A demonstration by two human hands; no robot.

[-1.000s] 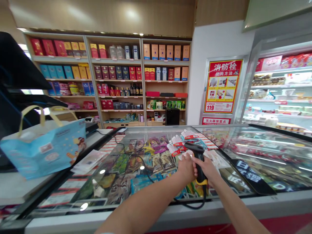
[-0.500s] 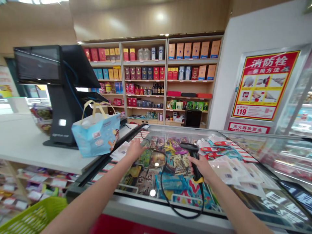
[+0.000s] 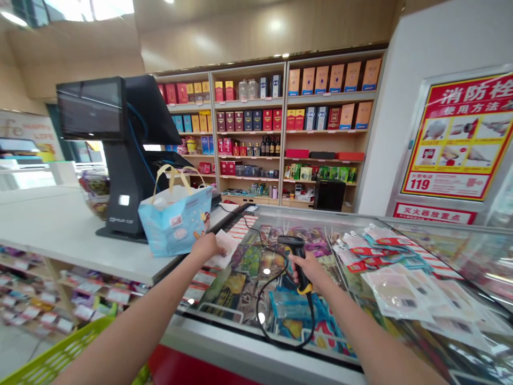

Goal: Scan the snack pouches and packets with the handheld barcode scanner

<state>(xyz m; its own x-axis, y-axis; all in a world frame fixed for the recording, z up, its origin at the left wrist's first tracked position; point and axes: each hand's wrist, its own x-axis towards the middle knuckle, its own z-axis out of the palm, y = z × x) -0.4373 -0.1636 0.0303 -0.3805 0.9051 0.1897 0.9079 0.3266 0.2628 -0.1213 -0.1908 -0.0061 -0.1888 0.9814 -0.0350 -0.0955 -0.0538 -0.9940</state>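
My left hand (image 3: 205,249) is closed at the near edge of a small white translucent packet (image 3: 226,250), beside the blue paper bag (image 3: 176,224) with yellow handles. The fingertips are partly hidden, but they appear to pinch the packet. My right hand (image 3: 306,269) wraps round the grip of a black and yellow barcode scanner (image 3: 292,244), held above the glass lid. From the scanner's base a black cable (image 3: 259,310) loops over the freezer's glass top (image 3: 280,213). Colourful packaged goods show through the glass.
Red, white and blue pouches (image 3: 372,248) and clear flat packets (image 3: 404,294) lie on the glass to the right. A till with screens (image 3: 91,109) stands on the white counter (image 3: 80,235) at left. A green basket (image 3: 66,353) is at lower left. Shelves of boxes (image 3: 248,120) line the back.
My left hand has moved left from above the glass to the white packet beside the bag. My right hand has brought the scanner left. The view has turned slightly left.
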